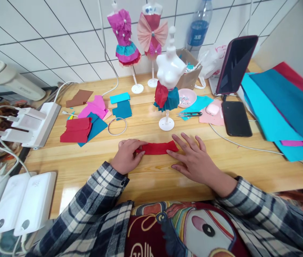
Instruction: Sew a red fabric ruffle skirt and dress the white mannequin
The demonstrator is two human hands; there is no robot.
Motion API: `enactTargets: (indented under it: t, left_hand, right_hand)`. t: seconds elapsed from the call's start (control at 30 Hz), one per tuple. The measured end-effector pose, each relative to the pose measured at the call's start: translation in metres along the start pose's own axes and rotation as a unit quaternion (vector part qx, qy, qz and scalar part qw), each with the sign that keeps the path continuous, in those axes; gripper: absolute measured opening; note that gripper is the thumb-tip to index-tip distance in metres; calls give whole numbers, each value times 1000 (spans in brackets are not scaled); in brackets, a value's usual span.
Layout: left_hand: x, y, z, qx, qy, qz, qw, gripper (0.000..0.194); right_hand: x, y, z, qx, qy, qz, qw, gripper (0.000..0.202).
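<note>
Red strip [155, 148] is lying flat on the wooden table [146, 182], running crosswise between both hands. Left hand [128, 157] is gripping the strip's left end with thumb and forefinger, other fingers curling; right hand [197, 159] is spreading its fingers open, fingertips touching the right end. White mannequin [170, 67], wearing a red-and-teal skirt [171, 100], is standing just beyond the strip, its round base blocking the way straight ahead. Behind it, two dressed mannequins [124, 35] are standing near the tiled wall, with a cardboard box [185, 80] and a water bottle [198, 34] sitting farther right. Pink dish [181, 103] is holding small beads, snips [193, 114] are lying near it, and an earbud case [212, 109] is resting beside a flat black phone [236, 118]. Another phone [233, 66] is leaning upright behind. White cable [244, 146] is trailing across the right side toward stacked coloured sheets [277, 100]. Left side is crowding up: thin ring [117, 135] is lying near the left hand, folded red piece [75, 130] is overlapping a teal piece [98, 125], power strip [43, 125] and white power banks [35, 201] are filling the edge.
</note>
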State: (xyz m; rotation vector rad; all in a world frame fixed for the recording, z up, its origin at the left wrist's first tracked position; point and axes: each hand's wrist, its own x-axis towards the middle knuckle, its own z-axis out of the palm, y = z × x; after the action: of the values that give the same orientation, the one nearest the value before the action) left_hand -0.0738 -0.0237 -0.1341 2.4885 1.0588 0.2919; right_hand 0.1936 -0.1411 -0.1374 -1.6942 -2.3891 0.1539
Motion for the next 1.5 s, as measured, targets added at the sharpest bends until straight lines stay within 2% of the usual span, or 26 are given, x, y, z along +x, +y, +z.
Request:
enactTargets:
  t: [0.1,0.2,0.3,0.37,0.43,0.6,0.83,0.97,1.13,1.23,1.3,1.33,1.43,1.5]
  left_hand:
    - [0,0,0,-4,-5,-2,1000,32]
    - [1,0,0,-4,-9,-6,1000,30]
    - [1,0,0,-7,-8,-5,1000,30]
    - [2,1,0,-10,-5,-8,1000,30]
    - [2,1,0,-14,-7,-13,1000,30]
    - [0,-5,1,-40,2,-16,999,32]
    - [-1,-14,-1,-92,69,19,993,27]
    - [0,-19,-2,-109,62,23,992,21]
    - [-2,-18,-1,-96,64,21,993,24]
    - [-9,-13,-8,-48,121,27,991,21]
    - [-13,-10,-15,-28,163,59,984,19]
    - [-14,-9,-18,-20,167,92,981,20]
    - [-13,-10,-21,18,106,200,974,22]
    - [-11,-13,-18,46,48,227,972,23]
  right_hand:
    - [2,-3,-4,-1,13,-2,1000,41]
    - [12,-17,-12,2,49,-5,999,40]
    - [30,-35,-13,18,46,-82,995,45]
    - [41,-41,-5,26,24,-134,990,51]
    - [47,-42,8,32,4,-152,988,58]
    - [44,-35,27,44,-30,-143,988,58]
    - [39,-34,22,47,-38,-132,989,56]
    - [38,-33,24,55,-36,-129,989,56]
    - [38,-34,22,53,-29,-134,989,58]
    - [37,-32,14,43,-9,-132,990,60]
    - [36,-27,8,32,13,-117,993,59]
    - [35,-24,5,26,23,-102,994,58]
    - [33,-14,-1,14,32,-74,997,49]
    - [31,-10,-2,9,19,-74,997,40]
